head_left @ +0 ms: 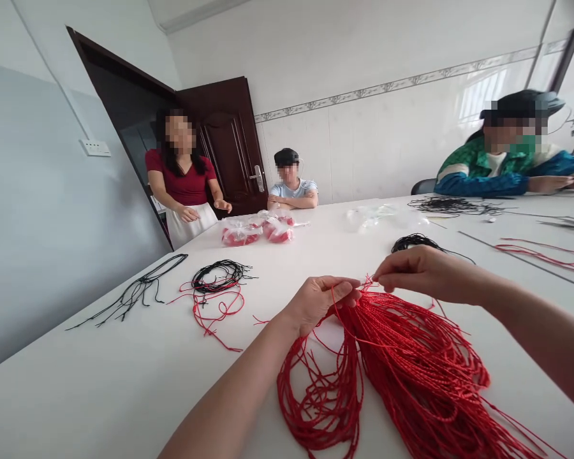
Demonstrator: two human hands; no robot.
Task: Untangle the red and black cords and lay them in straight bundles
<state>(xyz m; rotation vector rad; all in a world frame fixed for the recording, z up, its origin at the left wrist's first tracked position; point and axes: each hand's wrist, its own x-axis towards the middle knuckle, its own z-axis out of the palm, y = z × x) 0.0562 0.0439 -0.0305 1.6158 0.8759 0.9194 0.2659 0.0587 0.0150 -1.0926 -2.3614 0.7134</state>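
A thick bundle of red braided cords (402, 376) lies on the white table (124, 382) in front of me, fanning toward the near edge. My left hand (318, 303) is closed around the top of the bundle, with strands looping under the palm. My right hand (418, 273) pinches the end of one red cord just right of the left hand's fingertips. Both hands meet above the bundle's upper end.
Black cords (134, 293) and a black-and-red coil (217, 287) lie to the left. Bags of red items (258, 229) sit farther back, more black cords (452, 205) and red cords (550, 255) to the right. Three people are around the table's far side.
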